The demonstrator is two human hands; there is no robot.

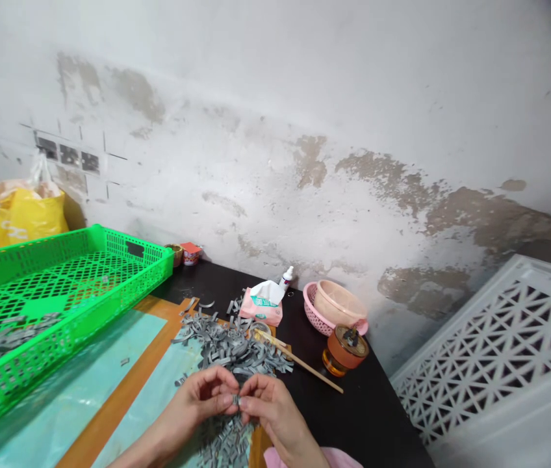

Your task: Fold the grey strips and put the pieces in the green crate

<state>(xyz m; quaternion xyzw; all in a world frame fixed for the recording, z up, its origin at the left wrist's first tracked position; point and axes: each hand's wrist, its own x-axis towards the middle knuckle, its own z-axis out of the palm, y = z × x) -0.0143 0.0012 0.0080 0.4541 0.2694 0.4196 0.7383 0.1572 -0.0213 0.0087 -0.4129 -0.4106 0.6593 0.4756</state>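
Gray strip (235,400) — pinched, both hands (202,398) (274,406) curled

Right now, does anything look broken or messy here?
Yes. The white wall looks damaged: its surface is worn off in brown patches. Also, one small grey piece lies alone on the blue-green covering, away from the loose heap of grey strips, so it may have strayed.
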